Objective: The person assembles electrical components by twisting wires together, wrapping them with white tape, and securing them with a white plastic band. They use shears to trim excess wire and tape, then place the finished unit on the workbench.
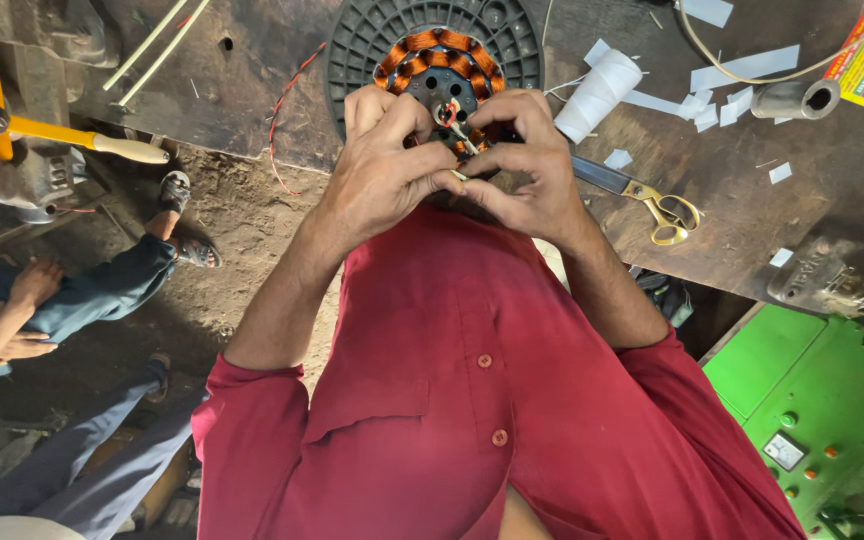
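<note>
Copper-wound stator point(439, 62) lies flat, face up, its leads pinched by left hand point(389, 170) and right hand point(524, 165).

A dark red buttoned shirt point(472, 400) is worn; its sleeves are rolled above the elbows; forearms are left bare.

Two hands point(392, 170) point(527, 165), one wound stator point(439, 62), one scissors point(642, 195), one thread spool point(597, 95).
</note>
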